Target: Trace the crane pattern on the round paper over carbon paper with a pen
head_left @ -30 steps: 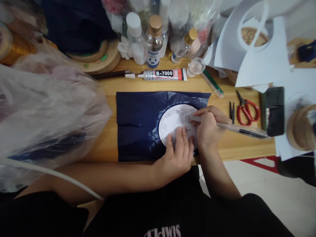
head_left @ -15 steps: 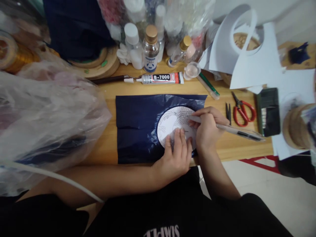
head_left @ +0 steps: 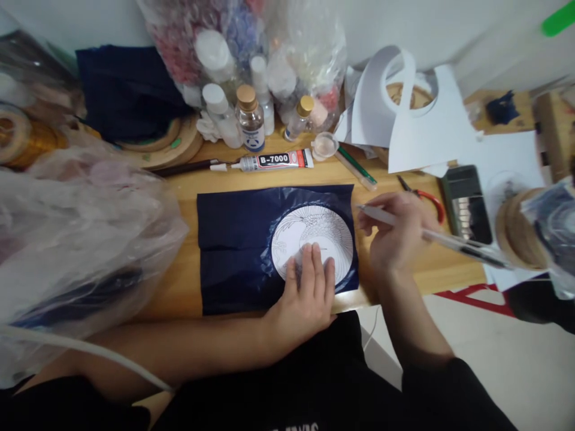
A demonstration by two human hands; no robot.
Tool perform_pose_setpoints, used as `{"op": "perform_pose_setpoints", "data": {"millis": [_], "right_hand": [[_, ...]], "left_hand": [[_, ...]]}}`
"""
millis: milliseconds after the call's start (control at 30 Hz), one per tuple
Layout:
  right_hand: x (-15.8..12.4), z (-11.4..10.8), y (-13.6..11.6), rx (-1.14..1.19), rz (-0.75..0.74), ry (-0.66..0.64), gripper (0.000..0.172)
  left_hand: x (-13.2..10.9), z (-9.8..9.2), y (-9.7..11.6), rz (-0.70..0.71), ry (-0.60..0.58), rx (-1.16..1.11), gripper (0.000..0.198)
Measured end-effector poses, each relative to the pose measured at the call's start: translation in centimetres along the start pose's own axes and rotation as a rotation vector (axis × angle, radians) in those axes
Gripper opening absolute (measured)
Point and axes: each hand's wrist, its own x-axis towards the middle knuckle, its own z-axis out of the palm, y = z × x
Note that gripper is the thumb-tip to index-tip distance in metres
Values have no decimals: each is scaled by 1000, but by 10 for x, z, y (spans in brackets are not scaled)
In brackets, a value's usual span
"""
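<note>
On the wooden table (head_left: 426, 269), a dark blue sheet (head_left: 233, 245) surrounds the printed paper circle (head_left: 314, 230). From far, I see the left hand (head_left: 305, 299) pressing this circle, fingers slightly apart; the right hand (head_left: 399, 233) pinches the pen (head_left: 449, 240), off the paper. I would press evenly, draw lightly.

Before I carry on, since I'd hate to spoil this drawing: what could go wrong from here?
The patterned white disc could shift against the blue sheet if the left hand eases off. The pen in the right hand points toward the sheet's edge, so a dip might leave a stray mark.
</note>
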Motion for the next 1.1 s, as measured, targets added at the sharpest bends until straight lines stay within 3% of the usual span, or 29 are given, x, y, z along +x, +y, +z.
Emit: {"op": "perform_pose_setpoints", "data": {"millis": [100,233,467,1100], "right_hand": [[-11,6,12,-111,1,-63,14],[-17,7,21,-241,-15,-176,16],[-16,7,19,-321,-52,-253,16],[-17,9,18,-337,-70,-268,17]], "left_hand": [[1,-1,0,0,-24,-7,84],[1,-2,0,-3,-35,-19,85],[2,-1,0,-7,-26,-35,86],[1,0,0,-11,11,-6,81]]}}
